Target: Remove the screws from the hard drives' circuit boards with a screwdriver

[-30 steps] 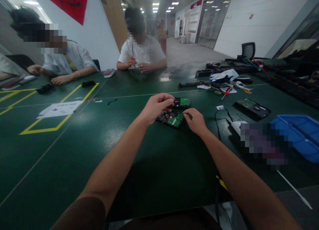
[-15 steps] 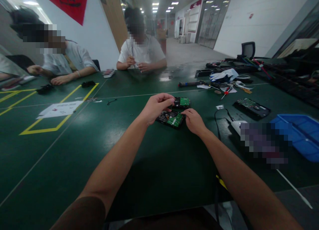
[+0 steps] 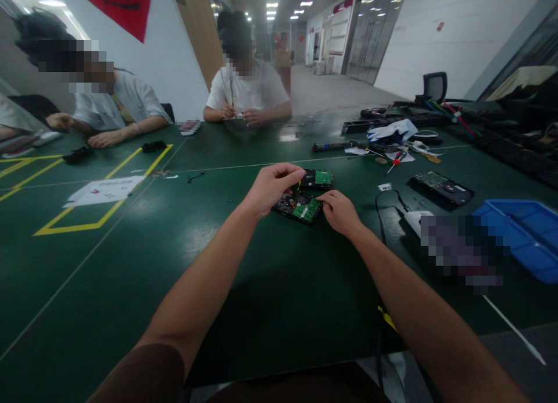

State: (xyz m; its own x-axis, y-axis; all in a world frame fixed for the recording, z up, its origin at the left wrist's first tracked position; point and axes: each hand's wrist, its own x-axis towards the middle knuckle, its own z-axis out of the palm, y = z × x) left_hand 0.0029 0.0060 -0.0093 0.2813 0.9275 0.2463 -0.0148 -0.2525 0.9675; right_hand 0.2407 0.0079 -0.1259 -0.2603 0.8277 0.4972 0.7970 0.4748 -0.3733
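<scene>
A hard drive (image 3: 307, 208) with its green circuit board facing up lies on the table between my hands. My left hand (image 3: 275, 188) is closed above its far left side. Below those fingertips shows a thin yellow screwdriver (image 3: 299, 185), mostly hidden by the fingers, pointing down at the drive. My right hand (image 3: 342, 213) has thumb and forefinger pressed together on the drive's right corner, gripping it. Just behind, a second hard drive (image 3: 323, 178) lies with its board up, partly covered by my left fingers.
To the right are another hard drive (image 3: 441, 189), a white power strip (image 3: 414, 218) with a cord, and a blue tray (image 3: 523, 231). A red screwdriver (image 3: 396, 161), gloves (image 3: 392, 132) and tools lie farther back. White paper (image 3: 104, 191) is at left. Two people sit across the table.
The thin yellow screwdriver now shows below my left fingertips, where it was not visible before. Both hands and the hard drives stay almost in place.
</scene>
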